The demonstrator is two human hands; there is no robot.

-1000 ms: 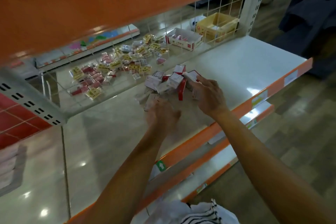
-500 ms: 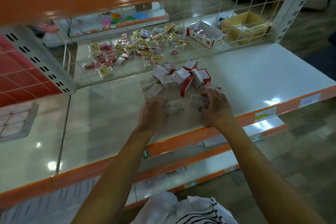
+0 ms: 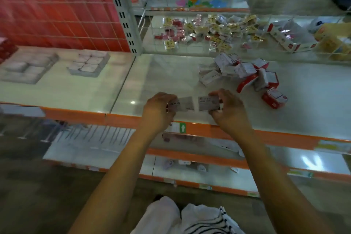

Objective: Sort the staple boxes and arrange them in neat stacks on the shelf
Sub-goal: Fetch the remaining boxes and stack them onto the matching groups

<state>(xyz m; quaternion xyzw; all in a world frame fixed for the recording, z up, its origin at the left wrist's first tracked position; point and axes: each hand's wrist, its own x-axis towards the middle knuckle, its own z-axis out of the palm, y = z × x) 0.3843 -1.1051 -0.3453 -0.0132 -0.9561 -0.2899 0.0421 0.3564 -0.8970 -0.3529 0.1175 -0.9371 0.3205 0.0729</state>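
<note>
A person's bare left hand, right hand and forearms, with white clothing at bottom centre of the frame, partly patterned with thin black stripes.

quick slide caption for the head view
Left hand grips the left box, right hand the right box, over the shelf; a jumbled staple-box pile lies beyond.

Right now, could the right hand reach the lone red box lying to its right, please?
Probably yes: only bare shelf separates the right hand from the red box, though it grips a grey box.
</note>
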